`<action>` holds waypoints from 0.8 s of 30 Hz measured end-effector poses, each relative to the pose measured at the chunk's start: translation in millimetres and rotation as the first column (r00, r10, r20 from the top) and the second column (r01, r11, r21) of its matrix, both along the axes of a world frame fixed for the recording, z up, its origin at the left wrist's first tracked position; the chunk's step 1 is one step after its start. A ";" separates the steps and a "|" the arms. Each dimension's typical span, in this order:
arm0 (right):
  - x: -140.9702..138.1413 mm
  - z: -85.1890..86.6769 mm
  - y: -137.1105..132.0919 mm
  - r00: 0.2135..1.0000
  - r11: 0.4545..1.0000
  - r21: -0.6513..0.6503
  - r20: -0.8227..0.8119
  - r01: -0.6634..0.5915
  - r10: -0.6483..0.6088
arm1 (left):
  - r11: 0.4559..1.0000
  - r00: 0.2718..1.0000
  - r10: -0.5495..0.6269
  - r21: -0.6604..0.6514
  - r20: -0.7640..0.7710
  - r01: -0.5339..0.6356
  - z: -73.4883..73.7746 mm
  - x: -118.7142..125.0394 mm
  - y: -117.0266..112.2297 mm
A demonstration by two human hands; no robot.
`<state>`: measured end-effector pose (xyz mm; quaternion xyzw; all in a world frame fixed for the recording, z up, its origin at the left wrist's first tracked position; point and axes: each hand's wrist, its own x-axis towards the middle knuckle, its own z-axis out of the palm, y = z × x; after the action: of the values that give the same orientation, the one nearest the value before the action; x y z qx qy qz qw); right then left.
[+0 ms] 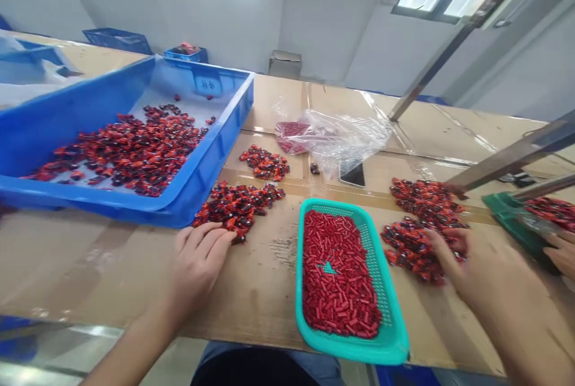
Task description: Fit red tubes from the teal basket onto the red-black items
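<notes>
My left hand (204,254) is at the near edge of a pile of small red-and-black parts (238,206), its fingers curled together and the fingertips touching the pile. Whatever they pinch is hidden. My right hand (476,266), somewhat blurred, reaches into another pile of the same parts (413,242), with thumb and fingers apart. Between the two hands stands a green plastic basket (394,314) holding many short dark-red tubes (336,278). The exact kind of the red-and-black parts is too small to tell.
A large blue crate (179,209) with more red-and-black parts stands left. Behind the basket lie a small pile (265,163), a clear plastic bag (345,134) and a phone (353,173). Metal posts (453,44) rise at right, near another person's hand (561,251) and a green tray (516,224).
</notes>
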<state>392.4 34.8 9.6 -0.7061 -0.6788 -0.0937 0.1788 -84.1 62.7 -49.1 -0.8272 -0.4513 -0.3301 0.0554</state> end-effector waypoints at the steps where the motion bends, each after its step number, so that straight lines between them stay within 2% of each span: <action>1: -15.8 -2.9 -5.6 0.999 0.999 -0.008 0.003 -0.039 0.040 | 1.000 0.999 -0.016 0.010 0.037 0.015 2.3 2.0 -1.8; 3: -51.6 -10.9 -15.0 0.979 0.978 -0.042 -0.029 -0.204 0.203 | 0.999 0.994 -0.046 0.009 0.101 0.046 8.7 8.1 -7.1; 4: -70.1 -14.9 -18.3 0.949 0.947 -0.071 -0.052 -0.313 0.310 | 0.998 0.987 -0.061 -0.017 0.151 0.064 12.5 12.5 -10.5; 5: -87.7 -18.7 -20.5 0.900 0.894 -0.105 -0.065 -0.436 0.431 | 0.994 0.973 -0.070 -0.064 0.218 0.086 16.4 17.8 -13.9; 7: -116.2 -25.6 -21.8 0.821 0.809 -0.141 -0.056 -0.570 0.568 | 0.971 0.919 -0.059 -0.193 0.390 0.144 23.0 29.3 -20.4; 8: -125.9 -28.9 -21.2 0.800 0.789 -0.146 -0.040 -0.597 0.598 | 0.947 0.877 -0.042 -0.261 0.478 0.188 25.4 34.7 -23.1; 11: -137.9 -37.7 -17.9 0.797 0.790 -0.132 -0.007 -0.599 0.604 | 0.860 0.768 0.010 -0.397 0.640 0.319 28.7 45.1 -28.9; 14: -136.3 -41.6 -16.6 0.798 0.792 -0.130 0.011 -0.597 0.603 | 0.820 0.735 0.046 -0.446 0.676 0.359 29.3 47.1 -33.3; 17: -134.5 -42.1 -18.0 0.796 0.791 -0.130 0.028 -0.597 0.605 | 0.834 0.736 0.060 -0.438 0.675 0.334 29.6 48.0 -38.3; 20: -134.8 -44.6 -18.9 0.795 0.792 -0.122 0.039 -0.598 0.605 | 0.885 0.738 0.054 -0.375 0.672 0.276 30.7 51.8 -42.8; 22: -135.3 -47.2 -18.6 0.794 0.792 -0.112 0.043 -0.600 0.607 | 0.906 0.750 0.012 -0.324 0.661 0.271 32.4 55.1 -44.7; 24: -136.1 -48.2 -18.0 0.792 0.791 -0.106 0.042 -0.603 0.609 | 0.905 0.746 -0.048 -0.287 0.665 0.314 34.9 57.8 -46.1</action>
<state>256.3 16.8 -38.6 -0.4544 -0.8787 -0.0278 0.1435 -26.3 16.5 -14.2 -0.6983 -0.4137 -0.5030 -0.2972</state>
